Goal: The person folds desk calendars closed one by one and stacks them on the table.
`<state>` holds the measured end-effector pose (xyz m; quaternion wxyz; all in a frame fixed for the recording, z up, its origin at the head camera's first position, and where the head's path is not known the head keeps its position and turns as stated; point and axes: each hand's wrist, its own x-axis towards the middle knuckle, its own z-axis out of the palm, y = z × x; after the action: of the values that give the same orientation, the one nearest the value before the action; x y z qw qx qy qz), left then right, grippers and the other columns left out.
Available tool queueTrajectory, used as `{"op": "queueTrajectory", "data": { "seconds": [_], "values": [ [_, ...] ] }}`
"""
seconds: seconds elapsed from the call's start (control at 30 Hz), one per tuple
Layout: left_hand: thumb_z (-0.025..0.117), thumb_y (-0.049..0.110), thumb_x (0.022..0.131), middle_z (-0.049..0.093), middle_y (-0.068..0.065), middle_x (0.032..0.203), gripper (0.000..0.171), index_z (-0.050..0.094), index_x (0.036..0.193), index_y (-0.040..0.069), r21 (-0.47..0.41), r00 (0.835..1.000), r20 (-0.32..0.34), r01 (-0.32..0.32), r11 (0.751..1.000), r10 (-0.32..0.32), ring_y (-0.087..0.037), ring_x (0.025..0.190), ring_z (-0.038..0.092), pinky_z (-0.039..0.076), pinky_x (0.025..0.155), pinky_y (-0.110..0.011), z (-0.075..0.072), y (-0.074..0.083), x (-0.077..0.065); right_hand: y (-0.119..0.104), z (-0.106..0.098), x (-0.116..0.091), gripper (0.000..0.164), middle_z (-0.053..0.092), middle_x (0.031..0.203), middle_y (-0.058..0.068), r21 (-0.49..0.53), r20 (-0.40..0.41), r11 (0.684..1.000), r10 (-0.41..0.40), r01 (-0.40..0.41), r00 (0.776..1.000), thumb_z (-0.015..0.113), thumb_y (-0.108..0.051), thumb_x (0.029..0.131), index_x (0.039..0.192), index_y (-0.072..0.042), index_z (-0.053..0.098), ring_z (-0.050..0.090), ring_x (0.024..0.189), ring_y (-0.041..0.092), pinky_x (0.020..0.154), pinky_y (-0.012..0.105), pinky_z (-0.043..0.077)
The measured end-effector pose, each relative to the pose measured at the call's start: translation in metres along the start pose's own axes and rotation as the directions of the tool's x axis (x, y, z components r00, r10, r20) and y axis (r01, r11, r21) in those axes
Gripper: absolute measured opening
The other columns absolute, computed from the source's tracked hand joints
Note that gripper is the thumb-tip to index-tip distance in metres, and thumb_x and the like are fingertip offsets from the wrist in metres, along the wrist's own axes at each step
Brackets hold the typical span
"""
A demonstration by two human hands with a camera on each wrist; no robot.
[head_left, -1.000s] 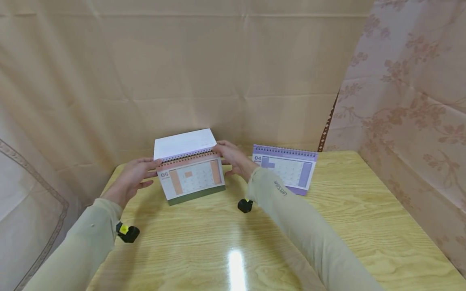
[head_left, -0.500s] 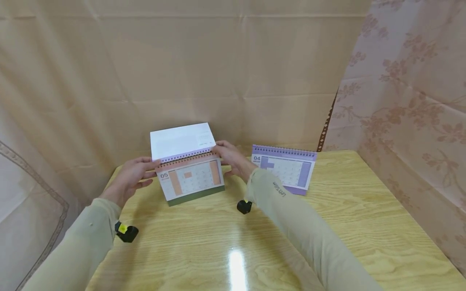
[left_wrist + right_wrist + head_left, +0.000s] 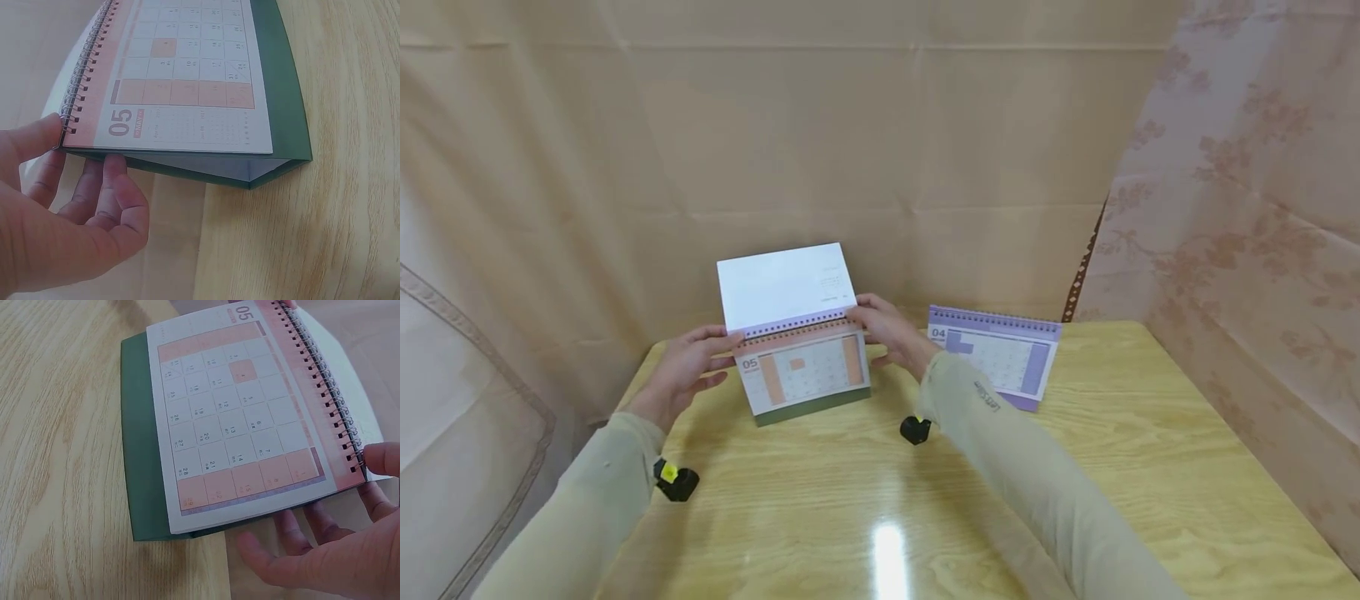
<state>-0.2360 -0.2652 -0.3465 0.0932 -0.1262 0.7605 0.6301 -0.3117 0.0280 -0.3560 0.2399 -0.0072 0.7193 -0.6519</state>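
A desk calendar [image 3: 820,371] with an orange May page stands on a green base [image 3: 284,94], left of the table's middle. My left hand [image 3: 681,371] pinches its upper left corner at the spiral binding [image 3: 85,69]. At the upper right corner, my right hand [image 3: 895,333] pinches the end of the same binding between thumb and fingers. Behind the binding, a white page [image 3: 782,287] with a purple strip slants up and back. In the right wrist view, the right thumb [image 3: 382,458] lies by the last rings, and the other fingers are below the edge.
A second desk calendar [image 3: 992,358], purple with an April page, stands to the right, partly behind the right forearm. The wooden table [image 3: 805,500] ends at a beige curtain [image 3: 775,142] behind. Black wrist cameras hang below both sleeves.
The white page behind the binding has swung upward and shows more of its face. Both hands keep their hold on the calendar's upper corners. The head view has shifted slightly.
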Motion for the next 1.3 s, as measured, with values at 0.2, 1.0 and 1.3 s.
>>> {"op": "queueTrajectory", "data": {
  "seconds": [0.2, 1.0, 1.3],
  "values": [
    [0.067, 0.041, 0.098, 0.068, 0.009, 0.103, 0.040, 0.055, 0.125, 0.014, -0.007, 0.999, -0.010, -0.030, 1.000, 0.030, -0.017, 0.105, 0.062, 0.048, 0.087, -0.032, 0.003, -0.002, 0.004, 0.002, -0.005, 0.003, 0.037, 0.058, 0.137, 0.008, -0.002, 0.000, 1.000, -0.020, 0.020, 1.000, 0.057, -0.034, 0.104, 0.140, -0.026, 0.052, 0.047, 0.132, 0.040, 0.105, 0.068, 0.034],
    [0.068, 0.036, 0.098, 0.070, 0.008, 0.100, 0.030, 0.059, 0.118, 0.015, -0.035, 0.999, -0.035, -0.038, 0.999, 0.037, -0.018, 0.101, 0.063, 0.050, 0.082, -0.031, 0.000, -0.012, -0.001, 0.011, 0.000, 0.001, 0.027, 0.064, 0.126, 0.007, -0.044, 0.040, 0.998, -0.043, 0.045, 0.998, 0.052, -0.034, 0.107, 0.131, -0.023, 0.056, 0.051, 0.127, 0.037, 0.105, 0.067, 0.034],
    [0.068, 0.035, 0.098, 0.067, 0.002, 0.105, 0.035, 0.058, 0.122, 0.012, -0.023, 0.996, -0.053, -0.079, 0.997, 0.078, -0.020, 0.099, 0.062, 0.055, 0.078, -0.029, 0.001, -0.011, 0.000, 0.009, -0.001, 0.000, 0.022, 0.064, 0.127, 0.008, -0.045, 0.033, 0.996, -0.076, 0.077, 0.997, 0.051, -0.034, 0.107, 0.125, -0.022, 0.056, 0.051, 0.128, 0.037, 0.105, 0.068, 0.033]
  ]
}}
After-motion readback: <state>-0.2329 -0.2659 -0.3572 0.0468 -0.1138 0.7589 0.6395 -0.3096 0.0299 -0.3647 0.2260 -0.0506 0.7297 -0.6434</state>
